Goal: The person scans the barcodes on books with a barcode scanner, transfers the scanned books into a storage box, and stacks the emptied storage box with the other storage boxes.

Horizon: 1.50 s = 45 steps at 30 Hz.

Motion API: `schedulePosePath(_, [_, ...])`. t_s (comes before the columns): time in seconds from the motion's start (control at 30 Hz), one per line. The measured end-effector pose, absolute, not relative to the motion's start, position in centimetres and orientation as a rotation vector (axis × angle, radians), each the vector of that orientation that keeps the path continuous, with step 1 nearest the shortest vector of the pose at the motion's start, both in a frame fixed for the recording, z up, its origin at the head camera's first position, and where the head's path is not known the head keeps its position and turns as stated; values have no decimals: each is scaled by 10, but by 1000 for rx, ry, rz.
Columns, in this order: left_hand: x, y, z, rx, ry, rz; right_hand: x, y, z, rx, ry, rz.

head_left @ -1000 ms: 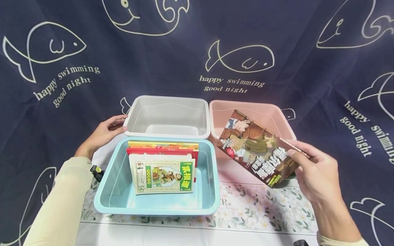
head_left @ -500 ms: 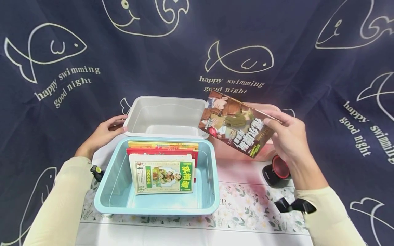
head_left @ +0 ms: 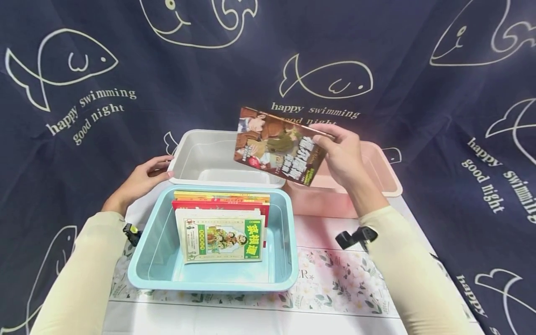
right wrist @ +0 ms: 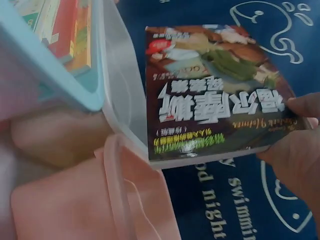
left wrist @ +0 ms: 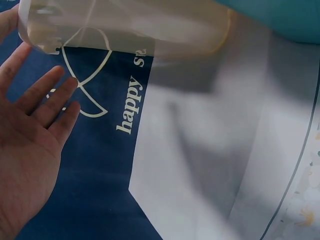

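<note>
My right hand (head_left: 344, 151) pinches a brown illustrated book (head_left: 278, 146) by one end, thumb on the cover. The book hangs tilted above the right part of the grey bin (head_left: 228, 136) and the near left of the pink bin (head_left: 381, 163). In the right wrist view the book (right wrist: 210, 95) shows its cover with large white characters. My left hand (head_left: 140, 181) touches the left rim of the grey bin with its fingertips. The left wrist view shows that hand (left wrist: 35, 120) with its fingers fairly straight.
In front stands a light blue bin (head_left: 213, 284) holding several upright books, the nearest a cream and green book (head_left: 224, 239) with a red book (head_left: 268, 209) behind it. A floral cloth (head_left: 335, 279) covers part of the table. A dark fish-print curtain (head_left: 209, 83) hangs behind.
My right hand has carried the brown book leftward and up, from in front of the pink bin to above the grey bin. The left hand has stayed at the grey rim.
</note>
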<state>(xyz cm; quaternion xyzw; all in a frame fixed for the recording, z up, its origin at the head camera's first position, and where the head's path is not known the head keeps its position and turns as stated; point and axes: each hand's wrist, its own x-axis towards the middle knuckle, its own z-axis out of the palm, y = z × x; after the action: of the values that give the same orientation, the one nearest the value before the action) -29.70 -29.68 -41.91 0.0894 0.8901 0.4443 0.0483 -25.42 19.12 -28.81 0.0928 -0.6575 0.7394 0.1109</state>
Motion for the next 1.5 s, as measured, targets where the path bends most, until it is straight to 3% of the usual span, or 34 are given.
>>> schedulePosePath(0.67, [-300, -297, -422, 266, 2713, 1373, -307, 112, -319, 241, -2328, 2024])
schedulePosePath(1.5, [-298, -298, -424, 245, 2691, 1365, -309, 76, -375, 618, -2856, 1830])
